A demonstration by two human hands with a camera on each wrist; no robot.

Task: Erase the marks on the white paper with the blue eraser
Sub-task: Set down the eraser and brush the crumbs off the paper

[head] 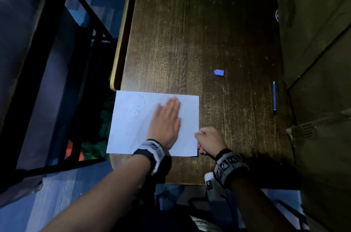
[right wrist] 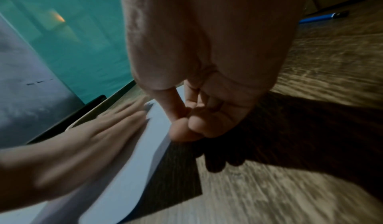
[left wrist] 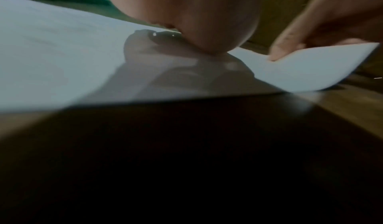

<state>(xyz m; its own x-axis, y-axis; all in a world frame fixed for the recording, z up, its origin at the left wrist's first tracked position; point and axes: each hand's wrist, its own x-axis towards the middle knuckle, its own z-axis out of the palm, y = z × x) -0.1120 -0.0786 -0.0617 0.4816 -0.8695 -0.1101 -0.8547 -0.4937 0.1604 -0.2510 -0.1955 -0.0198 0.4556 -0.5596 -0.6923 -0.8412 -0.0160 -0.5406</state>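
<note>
left hand (head: 167, 121) flat on paper (head: 131, 117) | right hand (head: 209, 140) pinches lifted right edge

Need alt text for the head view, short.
Left hand lies flat on the paper on a wooden table; right hand pinches the paper's right edge. Eraser and pencil lie untouched beyond.

A dark wooden table (head: 190, 32) carries a white paper (head: 129, 117) at its near left corner, a blue eraser (head: 219, 72) mid-table, and a blue pencil (head: 274, 96) along the right edge.
</note>
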